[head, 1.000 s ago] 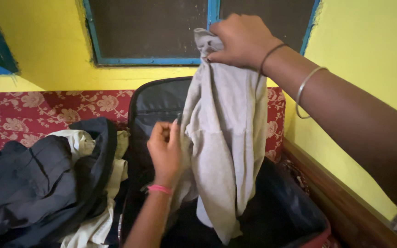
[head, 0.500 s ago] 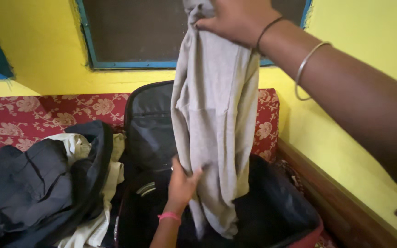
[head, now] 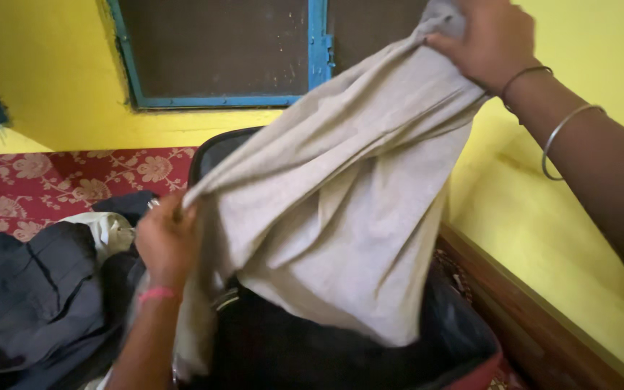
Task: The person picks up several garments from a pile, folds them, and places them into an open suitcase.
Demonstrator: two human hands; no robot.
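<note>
Stretching the grey garment (head: pixel 341 217) taut works best: both hands' fingers, left hand (head: pixel 166 242) and right hand (head: pixel 487 40), closed on opposite edges above the open suitcase (head: pixel 464 339).

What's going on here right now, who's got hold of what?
A person is holding a light grey garment stretched between both hands above an open dark suitcase. The right hand grips one end high up near the blue-framed window, and the left hand grips the other end lower down. A pile of dark and cream clothes lies to the left on the red floral cover.
</note>
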